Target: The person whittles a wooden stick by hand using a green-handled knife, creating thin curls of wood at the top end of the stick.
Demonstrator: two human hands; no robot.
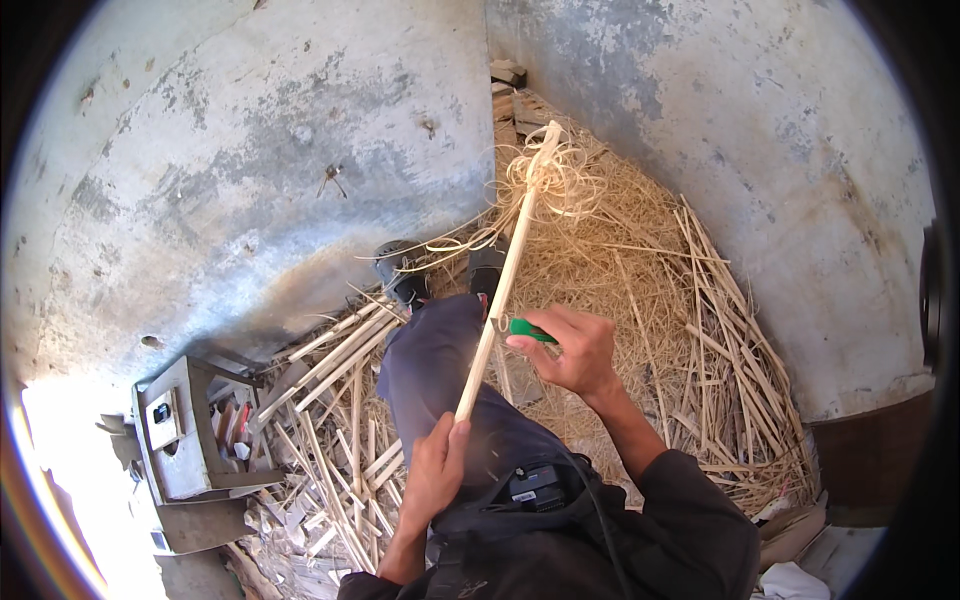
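Two hands work here: my left hand (435,470) closes around the stick (500,285) low end, my right hand (572,350) grips a green-handled tool (530,330) against it, above my knee, between shavings (640,290) and wall (250,170).

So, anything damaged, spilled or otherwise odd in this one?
Nothing stands out. The left hand grips a pale stick, the right hand holds a green-handled tool against it; curled shavings and the straw pile look like normal litter.

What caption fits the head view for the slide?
Seated person's left hand grips a pale wooden stick while the right hand holds a green-handled tool against it, shavings curling off.
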